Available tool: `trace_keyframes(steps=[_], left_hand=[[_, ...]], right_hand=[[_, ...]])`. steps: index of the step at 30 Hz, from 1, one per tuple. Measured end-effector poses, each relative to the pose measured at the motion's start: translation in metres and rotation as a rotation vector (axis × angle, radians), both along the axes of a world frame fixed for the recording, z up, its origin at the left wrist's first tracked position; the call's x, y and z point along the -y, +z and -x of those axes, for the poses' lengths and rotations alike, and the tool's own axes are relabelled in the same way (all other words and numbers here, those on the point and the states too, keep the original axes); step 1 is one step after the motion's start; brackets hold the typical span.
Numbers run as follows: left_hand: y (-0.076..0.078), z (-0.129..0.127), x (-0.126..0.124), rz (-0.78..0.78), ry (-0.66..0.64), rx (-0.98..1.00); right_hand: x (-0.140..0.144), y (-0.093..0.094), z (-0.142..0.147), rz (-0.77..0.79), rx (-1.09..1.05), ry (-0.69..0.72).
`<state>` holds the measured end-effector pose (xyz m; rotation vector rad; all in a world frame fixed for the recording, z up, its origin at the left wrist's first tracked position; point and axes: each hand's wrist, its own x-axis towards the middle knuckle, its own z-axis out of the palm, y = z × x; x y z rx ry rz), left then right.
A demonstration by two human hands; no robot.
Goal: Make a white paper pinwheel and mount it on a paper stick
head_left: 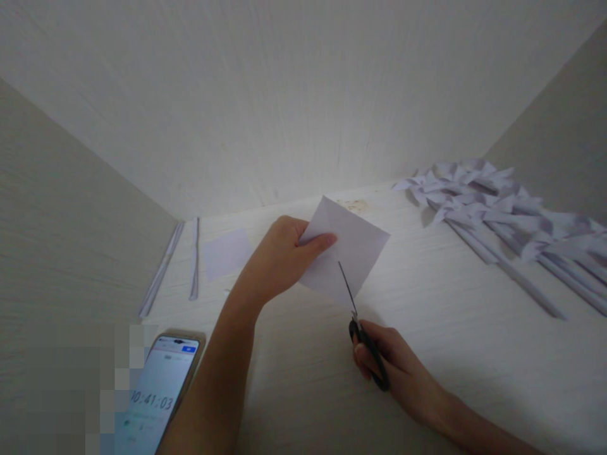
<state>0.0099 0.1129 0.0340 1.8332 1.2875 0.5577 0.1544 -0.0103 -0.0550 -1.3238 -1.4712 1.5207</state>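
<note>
Left hand pinches a folded white paper above the desk middle; right hand grips black scissors, blades in the paper. Phone at the near-left edge reads "0:41:03".

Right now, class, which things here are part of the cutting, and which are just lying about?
In use: left hand holding paper sheet; right hand working scissors.
Lying about: phone, paper square, rolled paper sticks, paper pinwheels.
</note>
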Motion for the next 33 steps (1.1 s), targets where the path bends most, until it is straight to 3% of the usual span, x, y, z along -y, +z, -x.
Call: trace_keyframes(steps=[33], left_hand=[[-0.0011, -0.0017, 0.0003, -0.02, -0.026, -0.019]], right_hand=[[-0.0011, 0.0017, 0.0, -0.018, -0.001, -0.004]])
